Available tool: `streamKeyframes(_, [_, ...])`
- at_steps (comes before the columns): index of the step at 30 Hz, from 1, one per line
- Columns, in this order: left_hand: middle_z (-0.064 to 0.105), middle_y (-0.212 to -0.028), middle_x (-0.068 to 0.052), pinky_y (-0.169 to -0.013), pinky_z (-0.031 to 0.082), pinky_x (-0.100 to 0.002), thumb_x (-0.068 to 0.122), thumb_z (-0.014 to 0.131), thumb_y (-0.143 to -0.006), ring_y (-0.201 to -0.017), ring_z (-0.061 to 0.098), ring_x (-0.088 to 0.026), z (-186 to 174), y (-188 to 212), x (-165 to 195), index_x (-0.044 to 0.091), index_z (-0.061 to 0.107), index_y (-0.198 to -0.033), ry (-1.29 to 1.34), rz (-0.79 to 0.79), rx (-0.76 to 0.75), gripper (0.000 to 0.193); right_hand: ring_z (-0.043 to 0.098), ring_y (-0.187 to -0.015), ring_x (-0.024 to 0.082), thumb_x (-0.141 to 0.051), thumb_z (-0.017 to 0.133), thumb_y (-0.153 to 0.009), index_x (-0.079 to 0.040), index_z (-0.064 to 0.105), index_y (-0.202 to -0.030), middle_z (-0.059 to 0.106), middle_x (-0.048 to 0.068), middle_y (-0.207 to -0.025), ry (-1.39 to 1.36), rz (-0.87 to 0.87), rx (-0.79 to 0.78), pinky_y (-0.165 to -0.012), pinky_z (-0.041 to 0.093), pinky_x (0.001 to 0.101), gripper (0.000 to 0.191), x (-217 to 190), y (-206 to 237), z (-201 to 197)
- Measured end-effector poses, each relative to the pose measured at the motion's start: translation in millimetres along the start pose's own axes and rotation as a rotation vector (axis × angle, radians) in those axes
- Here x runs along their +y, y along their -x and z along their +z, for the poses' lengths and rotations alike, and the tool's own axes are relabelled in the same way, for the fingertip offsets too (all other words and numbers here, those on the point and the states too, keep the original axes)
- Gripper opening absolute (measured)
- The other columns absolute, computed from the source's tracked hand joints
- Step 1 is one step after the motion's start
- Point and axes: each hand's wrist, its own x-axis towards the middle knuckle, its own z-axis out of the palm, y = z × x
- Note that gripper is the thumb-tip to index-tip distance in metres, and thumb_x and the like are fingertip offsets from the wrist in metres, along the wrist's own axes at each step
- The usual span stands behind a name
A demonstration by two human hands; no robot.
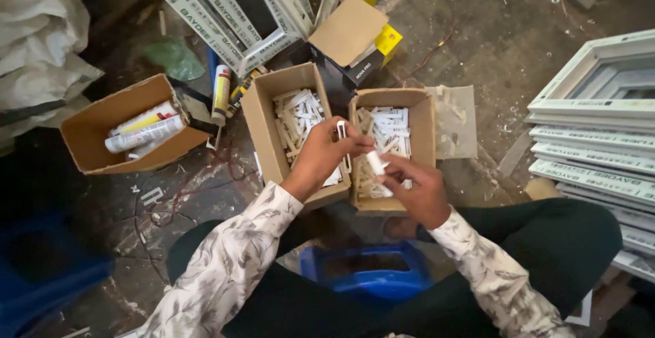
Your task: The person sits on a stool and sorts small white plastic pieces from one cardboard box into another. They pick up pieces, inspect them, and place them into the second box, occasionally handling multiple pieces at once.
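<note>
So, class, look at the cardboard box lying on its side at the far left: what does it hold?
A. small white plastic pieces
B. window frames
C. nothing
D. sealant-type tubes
D: the tipped cardboard box holds several long tubes, white with yellow and red, lying lengthwise inside it.

Dim overall, light strongest on upper right floor; left edge in deep shadow; edges slightly curved.
</note>
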Motion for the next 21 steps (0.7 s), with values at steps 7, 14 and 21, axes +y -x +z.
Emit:
streamKeyframes(7, [0.073,-0.110,-0.021,-0.089,0.060,-0.035,-0.001,0.049,-0.101,-0.102,0.074,-0.024,12.6,1.4,-28.6,0.000,0.054,-0.104,0.039,-0.024,-0.117,0.006,0.071,-0.068,0.012,-0.006,0.080,-0.085,-0.005,0.071,-0.125,0.075,0.008,-0.085,0.093,-0.084,-0.003,-0.062,0.057,0.0284,0.041,-4.4,7.9,21.3])
streamKeyframes(14, [0.076,-0.110,-0.017,-0.078,0.056,-0.029,0.002,0.050,-0.100,-0.097,0.071,-0.019,26.2,8.2,-40.9,0.003,0.053,-0.104,-0.120,-0.036,-0.094,0.005,0.065,-0.056,0.013,-0.005,0.079,-0.086,-0.005,0.072,-0.122,0.068,0.008,-0.071,0.113,-0.029,0.033,-0.055,0.052,0.0303,0.037,-13.8,21.9,8.8])
streamKeyframes(21, [0.074,-0.111,-0.007,-0.073,0.055,-0.029,0.014,0.050,-0.102,-0.097,0.068,-0.014,42.0,21.2,-49.0,0.007,0.057,-0.113,-0.224,-0.185,-0.066,0.015,0.059,-0.050,0.019,-0.006,0.079,-0.086,-0.003,0.073,-0.116,0.061,0.009,-0.064,0.295,-0.131,0.125,-0.051,0.047,0.0345,0.031,-19.6,34.4,0.7])
